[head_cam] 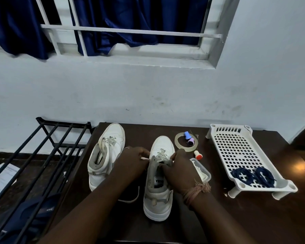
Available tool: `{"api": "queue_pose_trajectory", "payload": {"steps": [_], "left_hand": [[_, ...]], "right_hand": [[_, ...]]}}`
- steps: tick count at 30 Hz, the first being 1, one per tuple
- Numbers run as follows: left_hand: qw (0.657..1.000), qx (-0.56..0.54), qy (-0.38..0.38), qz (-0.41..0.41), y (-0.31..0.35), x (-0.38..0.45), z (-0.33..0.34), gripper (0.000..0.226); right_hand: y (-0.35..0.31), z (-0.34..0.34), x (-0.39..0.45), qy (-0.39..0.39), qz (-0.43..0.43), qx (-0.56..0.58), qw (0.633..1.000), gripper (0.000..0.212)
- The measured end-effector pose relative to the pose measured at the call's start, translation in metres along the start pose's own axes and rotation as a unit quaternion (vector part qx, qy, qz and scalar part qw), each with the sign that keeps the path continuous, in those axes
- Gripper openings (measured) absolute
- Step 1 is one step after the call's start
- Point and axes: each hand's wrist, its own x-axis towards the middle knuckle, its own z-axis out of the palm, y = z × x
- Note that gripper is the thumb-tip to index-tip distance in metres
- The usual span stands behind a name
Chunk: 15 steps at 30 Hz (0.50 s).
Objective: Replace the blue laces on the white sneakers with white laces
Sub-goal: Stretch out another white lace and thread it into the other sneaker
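White lace [160, 156] already ran through the lower eyelets of the near sneaker [158, 187], which stood heel toward the person on the dark bench [253, 217], toe to the wall, so the eyelet rows faced both hands. The left hand [134, 162] pinched a pale lace end beside the collar; the right hand [180, 166] curled over the tongue and upper, apparently steadying it for threading. A loose tail of lace [130, 199] trailed on the bench beside the heel. The other sneaker [106, 155] stood just to the left, seemingly laced in white, so the job looked near its end. The blue laces [253, 176], coiled in two rings, lay apart on the white perforated rack [236, 147], presumably set aside as finished with.
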Motion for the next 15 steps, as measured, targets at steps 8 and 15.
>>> {"api": "queue_pose_trajectory", "payload": {"steps": [8,15], "left_hand": [[0.998,-0.047,0.008,-0.032,0.032,-0.008,-0.025,0.047],[0.752,-0.636,-0.17,-0.019,0.05,-0.011,-0.047,0.036]], "right_hand": [[-0.003,-0.009,0.008,0.109,-0.051,0.062,0.991,0.019],[-0.036,-0.014,-0.012,0.003,-0.103,0.285,0.953,0.012]]}}
